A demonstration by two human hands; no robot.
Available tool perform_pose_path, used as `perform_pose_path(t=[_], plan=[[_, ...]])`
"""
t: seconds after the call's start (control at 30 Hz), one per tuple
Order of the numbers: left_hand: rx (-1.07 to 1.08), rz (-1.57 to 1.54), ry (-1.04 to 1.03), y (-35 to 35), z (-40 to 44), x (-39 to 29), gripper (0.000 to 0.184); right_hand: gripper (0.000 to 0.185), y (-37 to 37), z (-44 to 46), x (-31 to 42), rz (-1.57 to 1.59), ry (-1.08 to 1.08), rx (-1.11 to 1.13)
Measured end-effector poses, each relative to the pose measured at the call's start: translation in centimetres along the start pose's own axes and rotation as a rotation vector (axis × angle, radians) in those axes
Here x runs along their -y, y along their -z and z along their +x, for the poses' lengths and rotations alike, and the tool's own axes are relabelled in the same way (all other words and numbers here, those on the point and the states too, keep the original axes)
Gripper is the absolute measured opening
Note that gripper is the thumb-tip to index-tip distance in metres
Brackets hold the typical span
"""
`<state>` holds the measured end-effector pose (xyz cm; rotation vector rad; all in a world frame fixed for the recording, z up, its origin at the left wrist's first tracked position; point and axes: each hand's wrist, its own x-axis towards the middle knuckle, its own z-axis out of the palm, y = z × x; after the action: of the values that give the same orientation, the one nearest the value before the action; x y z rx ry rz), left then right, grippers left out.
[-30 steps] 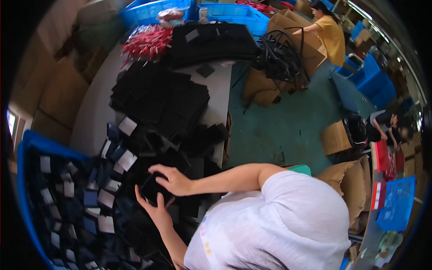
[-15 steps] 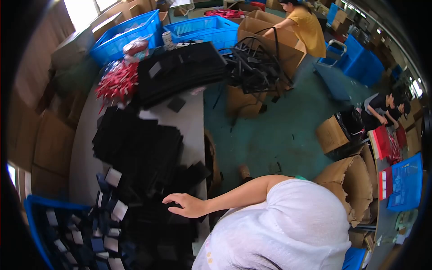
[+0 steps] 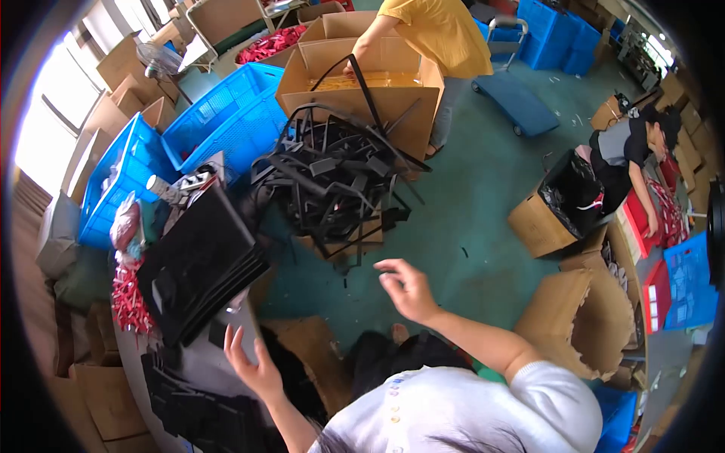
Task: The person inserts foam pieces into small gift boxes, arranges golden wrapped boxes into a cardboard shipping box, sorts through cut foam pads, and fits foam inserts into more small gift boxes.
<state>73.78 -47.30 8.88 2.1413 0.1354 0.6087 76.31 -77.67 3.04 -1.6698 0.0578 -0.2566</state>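
My left hand [image 3: 254, 368] is raised over the table edge with its fingers apart and nothing in them. Beside it on the grey table [image 3: 208, 362] lie flat black pieces [image 3: 196, 404], partly hidden by the lower edge of the view. A stack of large black sheets [image 3: 198, 260] sits farther up the table, just beyond the left fingertips. My right hand [image 3: 409, 293] hovers above the floor, fingers spread and bent a little, touching nothing. Ahead of it is a heaped tangle of black strips and offcuts [image 3: 332, 177] on a carton.
Blue crates [image 3: 226, 117] stand behind the table, near a red-and-white bundle [image 3: 132, 298]. A person in yellow [image 3: 438, 34] reaches into a large carton [image 3: 362, 98]. A blue trolley [image 3: 517, 106] is beyond. Another person [image 3: 627, 158] works at right, near an open torn carton [image 3: 578, 325].
My view has swung to the right. My right hand has lifted off the black pieces and moved right, over the floor. My left hand has come into view, open.
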Motion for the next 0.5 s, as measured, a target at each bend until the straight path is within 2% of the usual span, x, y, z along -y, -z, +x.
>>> perform_pose_path(t=[0.03,0.07,0.13,0.23,0.33,0.4,0.43,0.5], plan=[[0.040,0.013,-0.040,-3.8,2.0,-0.7,0.033,0.022,2.6,1.9,-0.7,0.008,-0.059,-0.058],[0.105,-0.035,0.041,-7.4,3.8,-2.4,0.033,0.022,5.0,3.7,-1.6,0.016,-0.122,-0.115],[0.205,-0.051,-0.037,-14.3,6.9,-2.8,0.032,0.021,9.3,7.4,-3.9,0.016,-0.088,-0.202],[0.305,-0.112,-0.044,-24.2,11.4,-4.0,0.030,0.021,15.3,15.3,-5.8,-0.068,-0.088,-0.251],[0.329,-0.191,-0.026,-34.6,16.6,-4.1,0.029,0.020,20.7,25.6,-7.9,-0.234,-0.029,-0.213],[0.332,-0.150,-0.106,-42.1,20.8,-3.7,0.033,0.020,23.2,33.7,-9.9,-0.268,-0.026,-0.198],[0.330,-0.157,-0.180,-45.7,23.1,-4.1,0.037,0.020,24.9,37.1,-10.5,-0.298,-0.051,-0.156],[0.347,-0.149,-0.179,-52.0,27.1,-6.0,0.041,0.020,26.8,45.7,-12.1,-0.399,-0.042,-0.038]])
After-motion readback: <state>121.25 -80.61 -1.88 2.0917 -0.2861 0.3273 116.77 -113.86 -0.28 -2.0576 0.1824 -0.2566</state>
